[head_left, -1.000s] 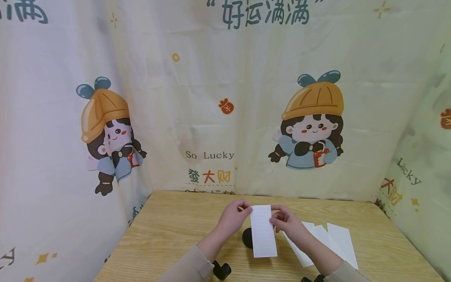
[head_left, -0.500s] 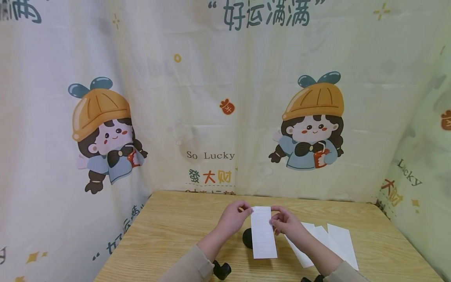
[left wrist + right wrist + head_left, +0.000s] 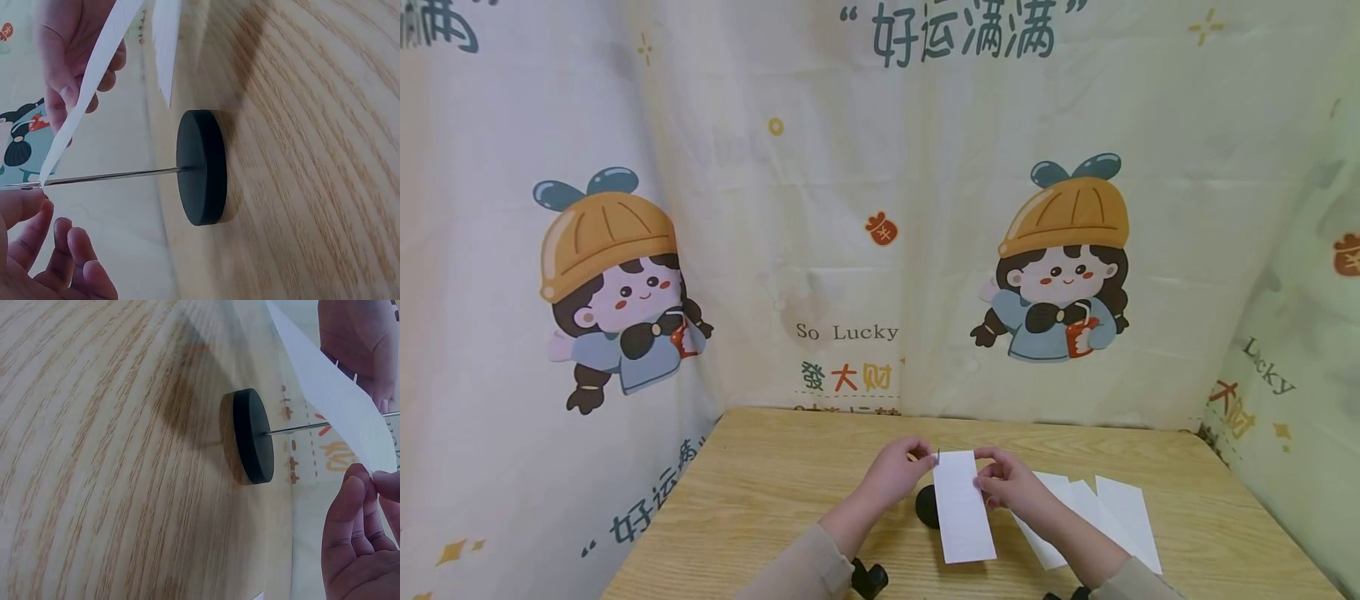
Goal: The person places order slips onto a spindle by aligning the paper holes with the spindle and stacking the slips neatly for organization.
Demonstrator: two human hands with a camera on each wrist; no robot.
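A lined white paper slip [image 3: 964, 508] hangs between the two hands, in front of a bill spike with a round black base [image 3: 927, 507]. My left hand [image 3: 895, 471] pinches its top left corner, right by the spike's thin metal rod [image 3: 112, 177]. The rod's tip shows on the near side of the slip there, and in the left wrist view the rod runs on past both faces of the paper. My right hand [image 3: 1011, 483] pinches the slip's right edge between thumb and fingers, also seen close in the right wrist view. The spike's base stands flat on the table.
Several white paper slips [image 3: 1131, 517] lie overlapping on the wooden table [image 3: 790, 467], partly under the right forearm. A black object [image 3: 870, 578] is at the left cuff, another [image 3: 1067, 593] at the right. A printed curtain [image 3: 820, 250] encloses the table's back and sides.
Both hands have lowered slightly with the paper slip, and its bottom has swung a little toward me. The spike's tip now shows plainly at the slip's top left corner.
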